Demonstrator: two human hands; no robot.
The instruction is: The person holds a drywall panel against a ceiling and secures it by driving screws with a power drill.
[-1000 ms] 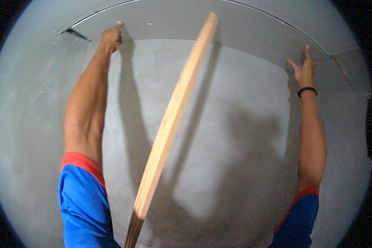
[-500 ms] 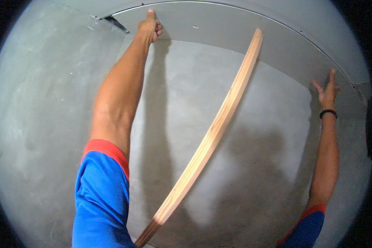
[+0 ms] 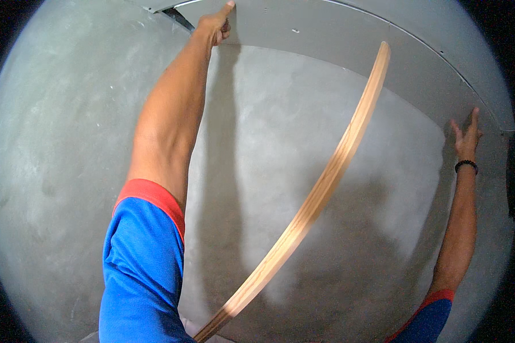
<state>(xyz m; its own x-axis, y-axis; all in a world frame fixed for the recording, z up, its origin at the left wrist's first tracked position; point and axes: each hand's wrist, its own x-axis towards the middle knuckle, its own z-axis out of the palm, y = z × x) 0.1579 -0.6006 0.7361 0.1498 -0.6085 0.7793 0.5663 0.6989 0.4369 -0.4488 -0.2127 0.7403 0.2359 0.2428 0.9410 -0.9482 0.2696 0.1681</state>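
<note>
A long grey panel runs along the top of the wall, below a grey ceiling surface. My left hand is at its left part, one digit stretched up against the panel and the other fingers curled, with nothing visible in them. Against the panel's right end rests my right hand, its fingers spread and a dark beaded bracelet on the wrist. Between my arms, a pale wooden batten stands slanted, its upper end in front of the panel. Its darker lower end passes out of view behind my left sleeve.
A smooth grey wall stands on the left and meets another grey wall ahead, which carries shadows of my arms. A dark gap shows by the panel's left end. At the right rim is a dark strip.
The view has swung, so panel, batten and both hands sit farther right in the picture. My left hand appears higher and my right hand lower. Both stay against the panel.
</note>
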